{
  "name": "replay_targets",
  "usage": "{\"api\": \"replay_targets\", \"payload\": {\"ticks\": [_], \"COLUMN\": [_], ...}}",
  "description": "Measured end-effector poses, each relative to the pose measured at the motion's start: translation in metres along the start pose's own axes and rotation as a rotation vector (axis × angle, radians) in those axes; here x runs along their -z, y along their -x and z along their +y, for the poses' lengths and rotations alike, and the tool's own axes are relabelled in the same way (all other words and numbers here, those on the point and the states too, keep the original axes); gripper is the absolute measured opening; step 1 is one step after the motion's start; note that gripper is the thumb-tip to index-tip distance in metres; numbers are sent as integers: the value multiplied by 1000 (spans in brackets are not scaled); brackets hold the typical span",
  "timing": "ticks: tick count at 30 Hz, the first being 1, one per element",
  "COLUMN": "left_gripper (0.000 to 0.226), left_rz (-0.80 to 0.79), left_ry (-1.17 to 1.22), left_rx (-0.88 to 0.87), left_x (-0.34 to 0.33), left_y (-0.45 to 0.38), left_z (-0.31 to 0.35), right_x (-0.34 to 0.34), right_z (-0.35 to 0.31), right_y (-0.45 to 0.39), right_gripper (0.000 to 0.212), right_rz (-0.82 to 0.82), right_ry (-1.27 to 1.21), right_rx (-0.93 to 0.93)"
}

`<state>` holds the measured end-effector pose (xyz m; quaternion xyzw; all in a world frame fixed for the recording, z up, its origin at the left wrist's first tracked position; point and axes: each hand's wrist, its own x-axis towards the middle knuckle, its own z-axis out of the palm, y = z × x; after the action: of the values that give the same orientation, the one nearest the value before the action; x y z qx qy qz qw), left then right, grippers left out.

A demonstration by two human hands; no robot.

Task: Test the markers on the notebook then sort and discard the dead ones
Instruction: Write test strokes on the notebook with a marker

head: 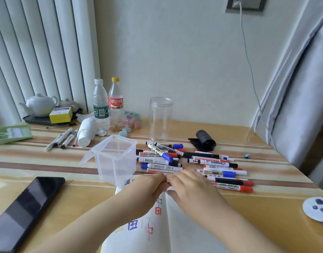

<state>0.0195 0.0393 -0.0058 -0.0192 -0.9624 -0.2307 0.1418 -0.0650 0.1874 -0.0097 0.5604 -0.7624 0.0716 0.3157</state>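
Note:
An open white notebook (175, 225) with red and blue test scribbles lies at the table's front edge. Behind it lies a pile of several whiteboard markers (193, 161) with blue, red and black caps. My left hand (146, 190) and my right hand (190, 189) meet fingertip to fingertip over the notebook's top edge, right in front of the nearest marker of the pile. Their fingers are curled together, and whatever is between them is hidden. A clear square box (116, 161) with its lid hinged open stands just left of the pile.
A clear round jar (159, 119) stands behind the markers, a black roll of bags (205, 140) to its right. A dark tablet (27, 207) lies front left. Two bottles (107, 105), a tissue roll (86, 132), loose pens (63, 138) and a teapot (40, 105) stand back left. An ink-spotted white disc (319, 209) lies right.

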Motion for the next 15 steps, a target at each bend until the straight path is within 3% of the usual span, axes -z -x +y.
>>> {"api": "replay_targets", "payload": {"ticks": [2,6,9,11,15], "left_gripper": [17,19,17,17,14], "left_rz": [-29,-122,-179,-153,-83], "left_ry": [-8,-32,-68,-70,-83], "left_rx": [-23,-30,-28,-25,-9], "left_x": [-7,-13,-16,-17,-11], "left_y": [-7,-14,-18,-21,-26], "left_z": [-10,-29,-37,-41,-43], "right_x": [-19,-35,-40,-30,-17], "right_z": [4,17,18,16,31], "right_y": [-3,4,2,-4,-5], "right_gripper": [17,43,41,43,43], "right_rz": [-66,-152,-232,-341,-551], "right_ry": [18,49,3,-98,-586], "right_rx": [36,66,34,-88,-569]}}
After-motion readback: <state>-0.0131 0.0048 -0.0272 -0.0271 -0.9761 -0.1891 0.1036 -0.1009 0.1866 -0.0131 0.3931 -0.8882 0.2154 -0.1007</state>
